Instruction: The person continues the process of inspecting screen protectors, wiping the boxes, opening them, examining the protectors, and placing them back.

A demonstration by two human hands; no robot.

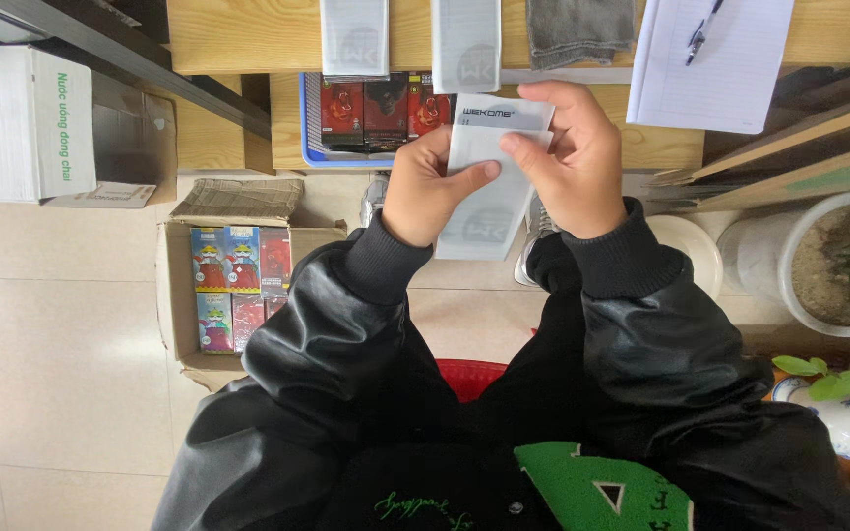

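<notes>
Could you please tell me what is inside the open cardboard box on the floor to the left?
The cardboard box holds small colourful packages, blue and red, standing side by side in two rows. The person's left sleeve covers the box's right part, so anything there or beneath the packages cannot be seen.

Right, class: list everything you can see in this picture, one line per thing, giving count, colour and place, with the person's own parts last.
flat packet: one, white, held in both hands
flat packets on desk: two, white, top edge of the wooden desk
cloth: one, grey, on the desk top
notepad: one, white, lined, desk top right
pen: one, dark, on the notepad
tray: one, blue, under the desk, holding red and black boxes
cardboard box: one, brown, on the floor at left, holding colourful small boxes
white carton: one, upper left
plant pot: one, white, right
stool: one, red, under the person
left hand: one, gripping the packet
right hand: one, gripping the packet's top
</notes>
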